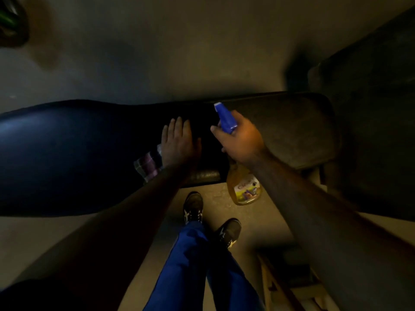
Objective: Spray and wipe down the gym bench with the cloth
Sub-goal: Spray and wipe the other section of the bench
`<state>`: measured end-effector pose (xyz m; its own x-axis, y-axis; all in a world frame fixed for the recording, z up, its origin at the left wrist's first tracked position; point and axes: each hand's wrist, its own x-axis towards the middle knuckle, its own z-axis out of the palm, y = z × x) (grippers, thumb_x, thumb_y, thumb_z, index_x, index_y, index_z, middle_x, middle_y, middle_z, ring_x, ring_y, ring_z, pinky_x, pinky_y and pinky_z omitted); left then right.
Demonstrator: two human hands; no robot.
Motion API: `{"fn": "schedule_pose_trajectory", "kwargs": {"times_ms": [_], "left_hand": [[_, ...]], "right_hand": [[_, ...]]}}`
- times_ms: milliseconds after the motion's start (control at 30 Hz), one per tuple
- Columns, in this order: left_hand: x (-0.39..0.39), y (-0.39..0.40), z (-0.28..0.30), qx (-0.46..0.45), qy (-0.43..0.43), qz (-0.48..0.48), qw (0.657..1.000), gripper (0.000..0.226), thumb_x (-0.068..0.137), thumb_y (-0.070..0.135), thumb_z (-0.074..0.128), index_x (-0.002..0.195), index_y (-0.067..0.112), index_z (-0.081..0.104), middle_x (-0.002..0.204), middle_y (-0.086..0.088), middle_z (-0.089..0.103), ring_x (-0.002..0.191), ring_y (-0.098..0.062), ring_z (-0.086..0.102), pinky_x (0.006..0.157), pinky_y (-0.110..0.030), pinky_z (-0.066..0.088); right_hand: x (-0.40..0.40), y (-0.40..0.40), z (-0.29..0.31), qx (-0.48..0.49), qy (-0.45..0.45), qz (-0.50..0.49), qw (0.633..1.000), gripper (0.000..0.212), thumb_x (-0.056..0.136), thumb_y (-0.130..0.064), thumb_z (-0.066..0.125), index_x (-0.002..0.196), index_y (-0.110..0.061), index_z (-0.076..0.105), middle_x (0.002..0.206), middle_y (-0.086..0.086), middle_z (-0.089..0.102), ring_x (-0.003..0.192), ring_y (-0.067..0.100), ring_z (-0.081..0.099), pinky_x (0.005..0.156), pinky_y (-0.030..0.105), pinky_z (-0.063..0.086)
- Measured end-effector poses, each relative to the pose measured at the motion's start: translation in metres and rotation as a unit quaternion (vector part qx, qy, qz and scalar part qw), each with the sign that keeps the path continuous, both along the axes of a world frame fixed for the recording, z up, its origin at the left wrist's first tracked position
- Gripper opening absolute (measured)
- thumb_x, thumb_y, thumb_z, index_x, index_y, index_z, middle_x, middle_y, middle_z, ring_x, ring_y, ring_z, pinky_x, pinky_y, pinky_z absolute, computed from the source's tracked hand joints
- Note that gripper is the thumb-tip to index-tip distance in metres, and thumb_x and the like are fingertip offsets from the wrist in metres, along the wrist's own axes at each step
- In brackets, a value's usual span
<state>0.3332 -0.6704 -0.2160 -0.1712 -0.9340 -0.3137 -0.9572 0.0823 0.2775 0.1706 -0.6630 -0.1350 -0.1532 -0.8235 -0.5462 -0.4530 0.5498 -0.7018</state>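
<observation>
Standing over the bench, the person has two dark shoes [193, 206] planted on the pale floor [265, 223], with blue trousers [190, 265] rising toward the camera. Some wooden slats [280, 286] lie on the floor to their right, too dim to identify. Just beyond the feet, the spray bottle [243, 187] hangs in the air at the bench's near edge: amber liquid, a printed label, and a blue trigger head [225, 118] whose nozzle points out over the padding. The right hand [241, 140] grips the bottle at the neck, fingers curled round it with one at the front by the trigger. Beside it, the left hand [178, 142] lies flat on the gym bench [67, 153], fingers straight and close together, pressing the checked cloth [148, 164] beneath the palm; a corner of the cloth sticks out by the wrist, on the side away from the bottle. The bench runs left to right, its left part a glossy dark blue-black, its right part a duller grey-brown pad [292, 131]. Beyond lies bare floor in shadow, with a dark bulky shape [370, 86] at the far right and something dark with a streak of green [11, 19] in the far left corner.
</observation>
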Motion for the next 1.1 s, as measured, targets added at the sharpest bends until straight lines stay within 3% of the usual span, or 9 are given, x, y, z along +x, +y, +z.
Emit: {"fn": "schedule_pose_trajectory", "kwargs": {"times_ms": [100, 233, 400, 533, 633, 733, 900, 1033, 1100], "left_hand": [[0.007, 0.01, -0.018, -0.004, -0.006, -0.031, 0.999, 0.068, 0.101, 0.044, 0.032, 0.155, 0.006, 0.017, 0.163, -0.017, 0.011, 0.151, -0.03, 0.005, 0.123, -0.043, 0.006], [0.01, 0.014, -0.03, -0.028, -0.017, -0.039, 0.999, 0.069, 0.1, 0.045, 0.025, 0.155, 0.004, 0.014, 0.163, -0.018, 0.008, 0.151, -0.032, 0.004, 0.123, -0.045, 0.007], [0.011, 0.013, -0.027, -0.02, -0.036, -0.054, 0.998, 0.074, 0.097, 0.05, 0.015, 0.155, 0.004, 0.008, 0.163, -0.018, 0.002, 0.151, -0.031, -0.001, 0.123, -0.046, 0.006], [-0.002, 0.013, -0.021, -0.028, -0.043, -0.051, 0.997, 0.067, 0.1, 0.039, 0.033, 0.154, 0.003, 0.017, 0.162, -0.02, 0.012, 0.151, -0.032, 0.008, 0.122, -0.046, 0.008], [-0.028, 0.016, -0.018, -0.043, 0.0, -0.098, 0.994, 0.063, 0.099, 0.034, 0.04, 0.151, 0.002, 0.027, 0.159, -0.021, 0.024, 0.149, -0.032, 0.018, 0.121, -0.045, 0.011], [-0.06, 0.016, -0.021, -0.015, 0.03, -0.139, 0.99, 0.063, 0.1, 0.038, 0.038, 0.152, 0.005, 0.026, 0.161, -0.018, 0.022, 0.15, -0.029, 0.015, 0.123, -0.043, 0.01], [-0.088, 0.019, -0.035, -0.039, 0.007, -0.145, 0.989, 0.064, 0.099, 0.042, 0.033, 0.151, 0.004, 0.03, 0.159, -0.019, 0.025, 0.149, -0.031, 0.02, 0.122, -0.045, 0.012], [-0.095, 0.023, -0.034, -0.053, -0.023, -0.137, 0.989, 0.064, 0.098, 0.041, 0.031, 0.149, 0.003, 0.033, 0.158, -0.022, 0.027, 0.148, -0.035, 0.022, 0.121, -0.049, 0.017], [-0.108, 0.023, -0.028, -0.052, -0.001, -0.17, 0.984, 0.061, 0.096, 0.039, 0.04, 0.147, 0.005, 0.037, 0.157, -0.021, 0.028, 0.147, -0.034, 0.024, 0.12, -0.048, 0.018]], "right_hand": [[0.014, -0.007, -0.016, 0.069, 0.001, 0.021, 0.997, 0.039, 0.085, -0.041, 0.07, 0.121, -0.028, 0.059, 0.105, 0.0, 0.069, 0.092, 0.023, 0.069, 0.085, 0.051, 0.06], [0.027, -0.016, -0.028, 0.086, 0.014, 0.005, 0.996, 0.053, 0.088, -0.041, 0.07, 0.135, -0.027, 0.052, 0.111, -0.001, 0.068, 0.09, 0.021, 0.071, 0.084, 0.047, 0.061], [0.03, -0.017, -0.025, 0.121, 0.014, 0.003, 0.993, 0.023, 0.092, -0.038, 0.068, 0.105, -0.033, 0.05, 0.103, 0.0, 0.068, 0.089, 0.02, 0.07, 0.085, 0.045, 0.061], [0.012, -0.011, -0.017, 0.142, -0.001, -0.013, 0.99, 0.04, 0.094, -0.038, 0.065, 0.13, -0.025, 0.053, 0.103, 0.0, 0.068, 0.084, 0.016, 0.071, 0.073, 0.034, 0.059], [-0.013, -0.006, -0.014, 0.136, 0.005, -0.05, 0.989, 0.029, 0.096, -0.037, 0.064, 0.121, -0.025, 0.057, 0.095, -0.003, 0.068, 0.078, 0.013, 0.071, 0.061, 0.027, 0.052], [-0.043, -0.001, -0.013, 0.118, 0.036, -0.087, 0.989, 0.021, 0.095, -0.038, 0.065, 0.111, -0.027, 0.056, 0.09, -0.003, 0.068, 0.076, 0.014, 0.072, 0.067, 0.031, 0.058], [-0.077, 0.002, -0.021, 0.124, 0.088, -0.105, 0.983, 0.028, 0.093, -0.043, 0.066, 0.108, -0.021, 0.06, 0.088, 0.0, 0.071, 0.075, 0.015, 0.073, 0.077, 0.039, 0.063], [-0.097, 0.007, -0.018, 0.133, 0.054, -0.113, 0.983, 0.019, 0.095, -0.04, 0.065, 0.087, -0.028, 0.052, 0.085, -0.002, 0.069, 0.077, 0.014, 0.073, 0.078, 0.035, 0.061], [-0.108, 0.01, -0.016, 0.131, 0.038, -0.129, 0.982, 0.016, 0.094, -0.04, 0.066, 0.094, -0.026, 0.057, 0.086, -0.002, 0.071, 0.073, 0.014, 0.074, 0.075, 0.034, 0.062]]}}
